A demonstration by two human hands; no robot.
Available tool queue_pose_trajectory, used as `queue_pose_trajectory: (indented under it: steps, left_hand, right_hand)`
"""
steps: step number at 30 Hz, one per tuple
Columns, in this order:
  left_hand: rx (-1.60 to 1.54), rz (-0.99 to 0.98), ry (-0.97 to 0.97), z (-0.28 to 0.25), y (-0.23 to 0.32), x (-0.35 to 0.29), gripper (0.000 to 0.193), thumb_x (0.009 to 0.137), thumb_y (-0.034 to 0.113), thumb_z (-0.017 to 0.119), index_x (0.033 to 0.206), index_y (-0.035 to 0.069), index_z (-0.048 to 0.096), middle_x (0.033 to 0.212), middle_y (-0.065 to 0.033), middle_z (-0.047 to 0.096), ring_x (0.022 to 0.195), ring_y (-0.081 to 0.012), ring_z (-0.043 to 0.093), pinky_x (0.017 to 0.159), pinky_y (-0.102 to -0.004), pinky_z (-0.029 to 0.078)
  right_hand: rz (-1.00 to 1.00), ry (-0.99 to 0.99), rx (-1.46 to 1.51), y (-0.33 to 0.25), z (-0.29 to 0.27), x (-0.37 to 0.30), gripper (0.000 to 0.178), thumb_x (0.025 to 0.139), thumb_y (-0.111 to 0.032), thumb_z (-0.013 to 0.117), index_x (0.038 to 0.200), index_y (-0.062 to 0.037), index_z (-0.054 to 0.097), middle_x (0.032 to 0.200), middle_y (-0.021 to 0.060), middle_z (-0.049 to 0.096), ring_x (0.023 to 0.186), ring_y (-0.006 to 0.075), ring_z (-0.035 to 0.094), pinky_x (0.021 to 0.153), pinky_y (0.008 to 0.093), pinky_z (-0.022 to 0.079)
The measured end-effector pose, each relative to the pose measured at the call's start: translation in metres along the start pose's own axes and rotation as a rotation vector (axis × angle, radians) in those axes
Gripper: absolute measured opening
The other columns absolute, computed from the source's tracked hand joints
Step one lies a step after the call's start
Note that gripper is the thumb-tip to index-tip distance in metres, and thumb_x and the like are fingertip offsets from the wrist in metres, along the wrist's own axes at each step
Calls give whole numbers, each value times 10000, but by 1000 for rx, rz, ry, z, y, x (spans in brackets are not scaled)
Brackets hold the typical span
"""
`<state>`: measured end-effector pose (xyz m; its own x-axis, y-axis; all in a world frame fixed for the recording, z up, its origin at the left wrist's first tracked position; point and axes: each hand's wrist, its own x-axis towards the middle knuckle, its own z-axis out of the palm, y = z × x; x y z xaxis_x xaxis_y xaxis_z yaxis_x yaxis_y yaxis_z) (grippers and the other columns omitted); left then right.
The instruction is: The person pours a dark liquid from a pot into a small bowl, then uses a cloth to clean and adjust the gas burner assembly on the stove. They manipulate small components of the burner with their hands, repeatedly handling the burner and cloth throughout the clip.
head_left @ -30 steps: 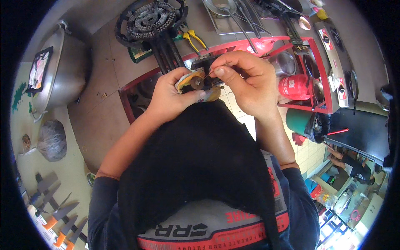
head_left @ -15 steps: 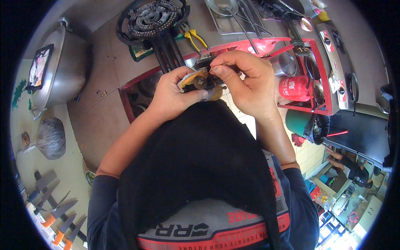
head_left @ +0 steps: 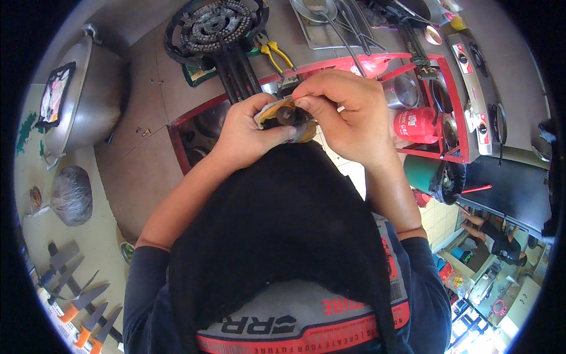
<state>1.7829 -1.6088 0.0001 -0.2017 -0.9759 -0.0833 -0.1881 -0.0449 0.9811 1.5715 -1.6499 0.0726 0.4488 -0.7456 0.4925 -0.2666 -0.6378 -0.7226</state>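
Observation:
In front of my chest, my left hand (head_left: pixel 247 133) is closed around a small brownish metal fitting (head_left: pixel 285 115) with a round end, along with a yellow and whitish cloth-like piece (head_left: pixel 270 111) that wraps it. Close by on the right, my right hand (head_left: pixel 354 118) has its thumb and forefinger pinched together at the fitting's edge. What lies in that pinch is too small to make out. Beyond my hands, a cast-iron gas burner (head_left: pixel 217 22) rests on the counter, its black pipes pointing toward me. Yellow-handled pliers (head_left: pixel 277 56) lie right of it.
A red metal frame (head_left: pixel 330 64) edges the counter, with a red gas canister (head_left: pixel 418 125) inside. A large steel pot (head_left: pixel 97 97) stands left, and orange-handled knives (head_left: pixel 88 318) hang lower left. Pans and a tray (head_left: pixel 315 38) sit at the back. Another person (head_left: pixel 501 242) is far right.
My right hand's fingertips have shifted slightly left, onto the fitting's edge. The thin strand that showed at the pinch is no longer visible. My left hand has barely moved.

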Motion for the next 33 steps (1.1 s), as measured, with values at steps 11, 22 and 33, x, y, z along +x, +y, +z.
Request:
queue_pose_trajectory:
  steps: [11, 22, 33]
  left_hand:
    - [-14, -14, -4, 1, -4, 3, 347, 805, 126, 905, 1088, 34, 729, 973, -9, 750, 898, -83, 670, 839, -292, 554]
    - [-37, -20, -15, -1, -5, 1, 334, 823, 92, 907, 1095, 44, 719, 984, 0, 741, 902, -80, 669, 835, -288, 557]
    - [-3, 4, 14, -1, -3, 1, 338, 817, 109, 901, 1094, 35, 724, 966, -2, 738, 896, -86, 656, 837, -298, 546]
  right_hand:
    - [27, 13, -8, 2, 9, 3, 51, 905, -7, 732, 946, -34, 743, 850, 132, 743, 776, 314, 739, 686, 386, 572]
    - [-35, -24, -113, 5, 5, 2, 43, 879, -45, 768, 903, -33, 734, 824, 122, 694, 767, 326, 705, 662, 396, 536]
    - [-29, 117, 69, 8, -4, 2, 27, 897, 16, 751, 883, -2, 735, 893, 106, 726, 764, 246, 688, 674, 342, 522]
